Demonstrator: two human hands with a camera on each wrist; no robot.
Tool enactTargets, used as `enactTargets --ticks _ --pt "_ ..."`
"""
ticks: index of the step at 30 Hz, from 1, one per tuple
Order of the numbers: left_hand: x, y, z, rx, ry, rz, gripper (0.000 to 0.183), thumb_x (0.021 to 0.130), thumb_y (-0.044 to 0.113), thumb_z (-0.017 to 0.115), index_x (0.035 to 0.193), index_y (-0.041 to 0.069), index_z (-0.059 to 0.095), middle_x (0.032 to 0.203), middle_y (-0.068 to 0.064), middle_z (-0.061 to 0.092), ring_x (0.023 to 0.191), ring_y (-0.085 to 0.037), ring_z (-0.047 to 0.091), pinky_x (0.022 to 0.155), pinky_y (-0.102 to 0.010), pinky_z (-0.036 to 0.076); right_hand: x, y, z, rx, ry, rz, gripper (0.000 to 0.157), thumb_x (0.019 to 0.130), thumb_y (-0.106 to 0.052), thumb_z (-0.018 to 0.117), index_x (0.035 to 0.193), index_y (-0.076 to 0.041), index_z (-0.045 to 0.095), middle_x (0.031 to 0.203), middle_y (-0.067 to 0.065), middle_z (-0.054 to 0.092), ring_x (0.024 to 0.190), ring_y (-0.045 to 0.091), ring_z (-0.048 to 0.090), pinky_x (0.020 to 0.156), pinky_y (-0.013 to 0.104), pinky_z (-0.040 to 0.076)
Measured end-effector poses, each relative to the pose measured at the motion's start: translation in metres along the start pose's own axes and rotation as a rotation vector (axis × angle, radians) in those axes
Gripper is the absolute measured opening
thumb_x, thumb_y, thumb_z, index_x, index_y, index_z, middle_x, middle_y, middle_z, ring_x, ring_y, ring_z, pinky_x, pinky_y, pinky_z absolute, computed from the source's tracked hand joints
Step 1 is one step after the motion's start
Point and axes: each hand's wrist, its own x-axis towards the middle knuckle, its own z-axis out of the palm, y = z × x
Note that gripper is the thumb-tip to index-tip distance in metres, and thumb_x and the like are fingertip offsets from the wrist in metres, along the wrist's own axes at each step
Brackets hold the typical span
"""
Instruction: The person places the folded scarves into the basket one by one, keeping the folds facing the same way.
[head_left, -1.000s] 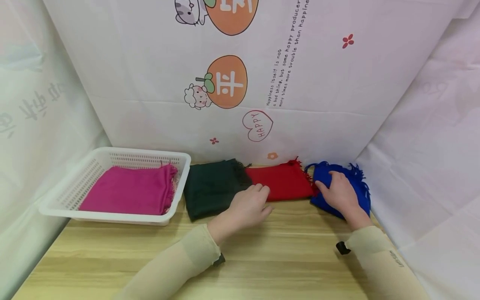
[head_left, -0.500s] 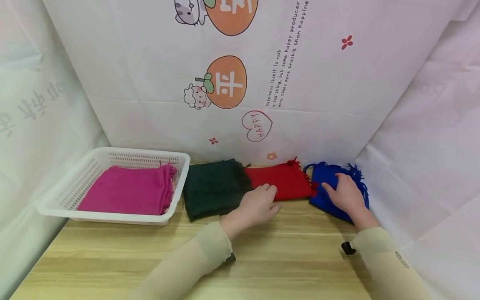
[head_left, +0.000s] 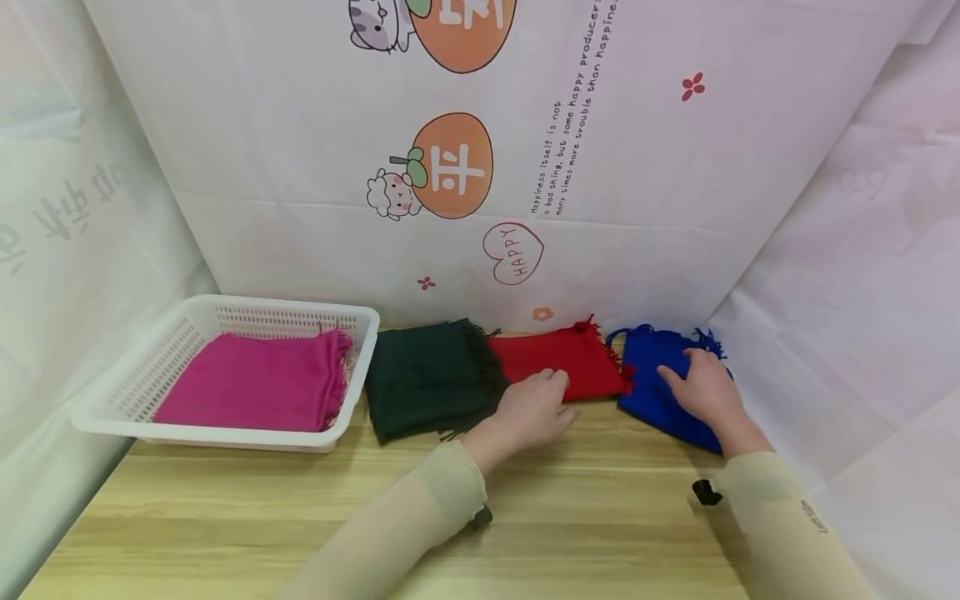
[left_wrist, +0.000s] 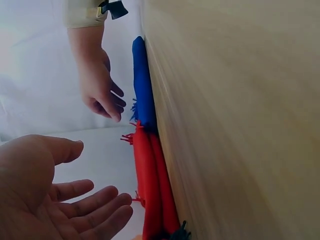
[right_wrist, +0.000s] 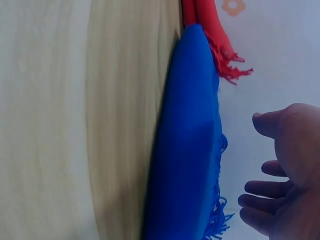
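Four fringed scarves are folded flat: blue, red, dark green and magenta. My left hand hovers in front of the red scarf's near edge, fingers loose and holding nothing. Over the blue scarf is my right hand, thumb spread from the fingers. In the right wrist view, a gap shows between the right hand and the blue scarf. The left wrist view has the left hand beside the red scarf, palm and fingers unfolded.
A white plastic basket at the left holds the magenta scarf. The green, red and blue scarves lie in a row on the wooden table along the printed back sheet. A white sheet closes off the right side.
Both hands have shifted to the right: the left from the green scarf's edge toward the red scarf, the right farther across the blue one. The scarves and basket stay put.
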Motion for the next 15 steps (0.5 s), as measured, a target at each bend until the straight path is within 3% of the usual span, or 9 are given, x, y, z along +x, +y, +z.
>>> enactTargets --ticks 8,15 --pt "0.014 0.006 0.011 -0.161 -0.062 -0.108 0.033 0.108 0.047 0.071 0.118 0.015 0.064 0.091 0.007 0.060 0.075 -0.011 0.057 0.061 -0.028 0.050 0.004 0.013 -0.008 -0.009 -0.028 -0.027 0.086 0.116 -0.053 0.053 0.157 0.022 0.038 0.155 0.052 0.037 0.139 0.070 0.039 0.112 0.080 0.038" --pt "0.022 0.009 0.020 -0.287 -0.054 -0.163 0.041 0.108 0.047 0.072 0.131 0.013 0.067 0.099 0.006 0.067 0.081 -0.010 0.060 0.069 -0.029 0.053 0.009 0.022 -0.011 -0.004 -0.051 -0.036 0.084 0.116 -0.053 0.053 0.155 0.021 0.041 0.152 0.051 0.040 0.136 0.069 0.043 0.108 0.079 0.041"
